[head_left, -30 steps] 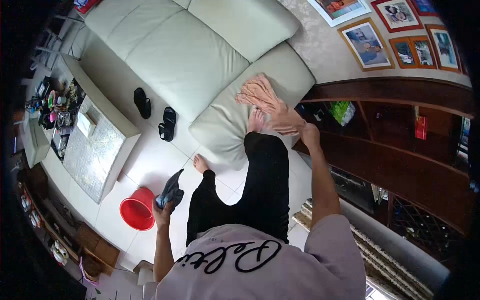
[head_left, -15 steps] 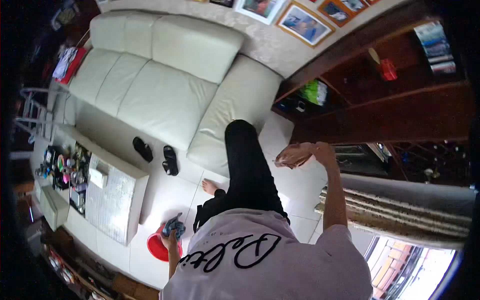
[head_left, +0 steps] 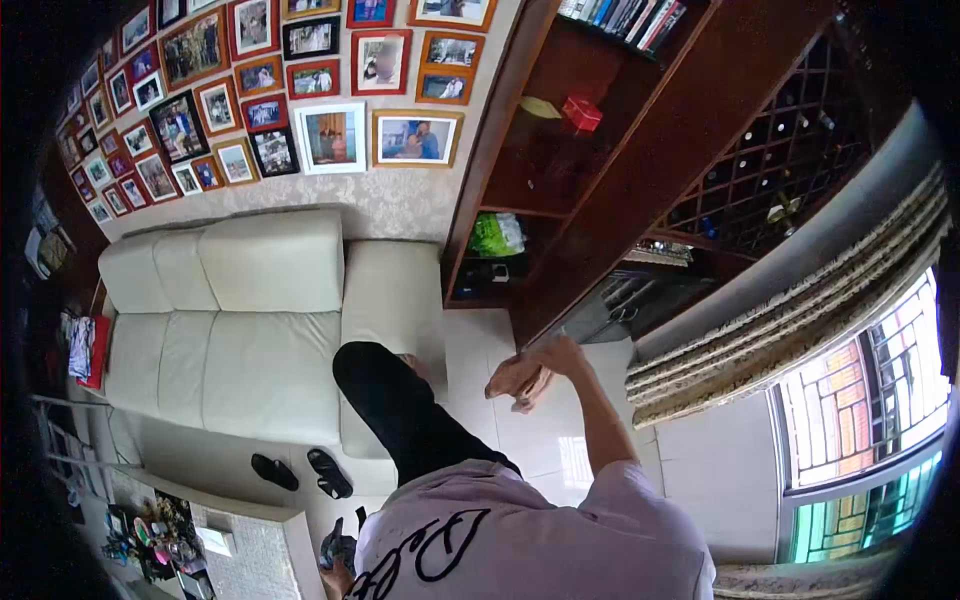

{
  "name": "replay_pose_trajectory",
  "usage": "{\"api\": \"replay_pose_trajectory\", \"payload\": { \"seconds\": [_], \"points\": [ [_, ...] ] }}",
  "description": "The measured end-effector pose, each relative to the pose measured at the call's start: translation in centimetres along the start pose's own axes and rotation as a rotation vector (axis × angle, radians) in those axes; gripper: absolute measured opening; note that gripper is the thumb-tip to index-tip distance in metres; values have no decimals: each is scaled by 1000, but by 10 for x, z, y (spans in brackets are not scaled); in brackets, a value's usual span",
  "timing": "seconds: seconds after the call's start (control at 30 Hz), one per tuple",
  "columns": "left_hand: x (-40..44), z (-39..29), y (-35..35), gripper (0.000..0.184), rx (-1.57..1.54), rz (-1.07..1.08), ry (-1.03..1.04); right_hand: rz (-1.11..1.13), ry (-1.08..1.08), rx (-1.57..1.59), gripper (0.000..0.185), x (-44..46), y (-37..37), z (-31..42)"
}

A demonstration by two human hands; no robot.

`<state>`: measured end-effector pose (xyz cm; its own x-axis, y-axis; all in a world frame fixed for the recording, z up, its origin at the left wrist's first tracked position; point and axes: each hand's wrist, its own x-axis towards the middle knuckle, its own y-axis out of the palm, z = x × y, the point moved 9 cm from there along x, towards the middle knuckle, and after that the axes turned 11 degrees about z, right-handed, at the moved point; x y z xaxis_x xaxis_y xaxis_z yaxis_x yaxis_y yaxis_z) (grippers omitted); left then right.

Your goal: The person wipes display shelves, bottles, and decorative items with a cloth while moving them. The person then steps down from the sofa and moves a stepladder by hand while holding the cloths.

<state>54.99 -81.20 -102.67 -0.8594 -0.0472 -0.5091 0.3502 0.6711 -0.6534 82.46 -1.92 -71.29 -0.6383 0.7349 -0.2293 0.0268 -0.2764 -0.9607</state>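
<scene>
My right hand point(head_left: 562, 356) is closed on a brown cloth point(head_left: 522, 380), which hangs bunched above the tiled floor beside the dark cabinet. Low in the view, my left hand point(head_left: 337, 580) grips a grey-blue cloth point(head_left: 340, 545), partly hidden by my shirt. One black-trousered leg point(head_left: 385, 395) extends over the end of the pale sofa point(head_left: 270, 350).
Black slippers point(head_left: 330, 474) lie on the floor before the sofa. A table point(head_left: 265, 550) with small items stands at lower left. The dark wood cabinet point(head_left: 610, 200) rises ahead. At right are a patterned curtain point(head_left: 780, 350) and a barred window point(head_left: 870, 400). Framed photos point(head_left: 330, 137) cover the wall.
My view has turned right and up, showing more of the wall, cabinet and window. The red basin near my left hand has left the view. Both hands keep their cloths.
</scene>
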Motion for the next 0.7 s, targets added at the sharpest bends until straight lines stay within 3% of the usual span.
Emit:
{"api": "replay_pose_trajectory", "payload": {
  "seconds": [0.1,0.2,0.27,0.3,0.33,0.37,0.4,0.43,0.47,0.5,0.6,0.7],
  "points": [
    [15,-13,12,89,-292,52,111,111,-203,-102,39,-9,19,24],
    [-21,17,-9,79,-405,86,64,326,-69,80,48,1,46,25],
    [-63,28,-22,72,-496,77,35,185,-396,26,41,22,79,21],
    [-74,39,-11,63,-823,139,71,217,-385,-184,33,23,82,33],
    [-98,33,-27,54,-468,61,-63,296,-381,31,30,28,82,37],
    [-123,16,-34,50,-452,-12,-67,372,-366,261,30,33,81,41],
    [-114,70,-17,50,-634,-81,-11,437,-340,478,31,37,78,47],
    [-151,41,-29,54,-641,-51,-146,540,-112,388,37,19,55,79],
    [-167,56,-33,55,-505,-137,-208,586,-45,499,35,27,74,77],
    [-182,70,-35,55,-367,-203,-263,649,-97,451,35,26,76,90],
    [-231,134,-9,55,-492,-284,-402,767,-156,335,34,33,83,127],
    [-279,139,15,55,-634,-323,-522,841,-114,249,32,46,84,146]
  ]
}}
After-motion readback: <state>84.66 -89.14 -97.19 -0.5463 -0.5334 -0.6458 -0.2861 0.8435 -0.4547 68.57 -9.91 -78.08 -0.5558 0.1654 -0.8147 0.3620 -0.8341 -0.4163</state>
